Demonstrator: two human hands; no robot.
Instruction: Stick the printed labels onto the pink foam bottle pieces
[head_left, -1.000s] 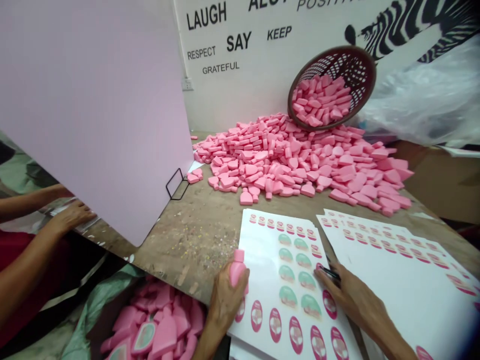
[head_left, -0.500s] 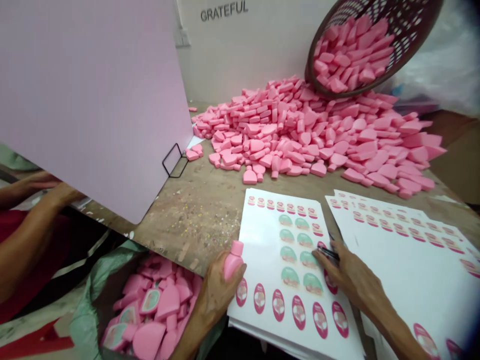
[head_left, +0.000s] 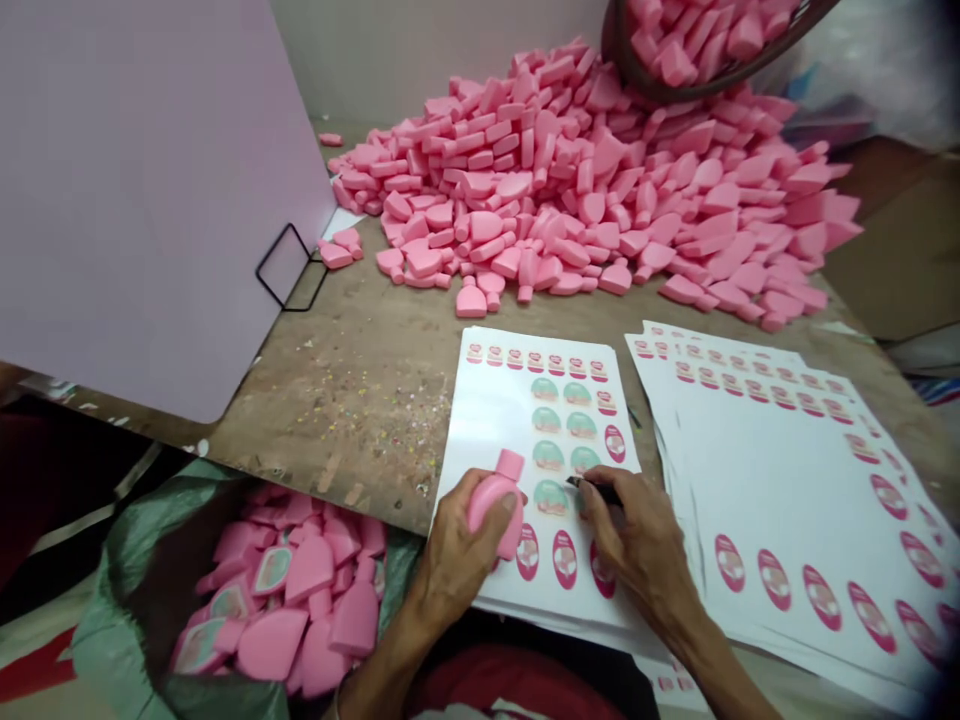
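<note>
**One bottle in the left, a tool in the right, over the sticker sheet**

Head view. My left hand (head_left: 457,545) grips one pink bottle (head_left: 495,515), thumb across its front, fingers curled behind; cap end up, leaning slightly right, above the lower left of the sticker sheet (head_left: 487,420). My right hand (head_left: 645,525) pinches one slim dark tool (head_left: 574,482) between thumb and fingers, its tip beside the green domes. Whether the tip touches paper, I cannot tell.

Count on the sheet: eight small stickers (head_left: 535,361), seven along the top edge and one below the row's right end. Seven green domes (head_left: 547,456) in sight, four in the left column, three in the right, the rest of that column behind my hand. Four magenta ovals (head_left: 564,558) visible, one partly covered. All carry print, too small to read.

To the right, fanned printed sheets (head_left: 757,470), several overlapping, with like small stickers and ovals; lettering unreadable.

Left, below the table (head_left: 337,400): one green sack (head_left: 124,600) of bottles, at least three showing green-edged labels (head_left: 272,570). Behind: one bottle pile (head_left: 525,200), too many to count; one tipped brown basket (head_left: 679,93), cut by the frame; one pale board (head_left: 142,200) with one black wire stand (head_left: 283,308) at its edge.
</note>
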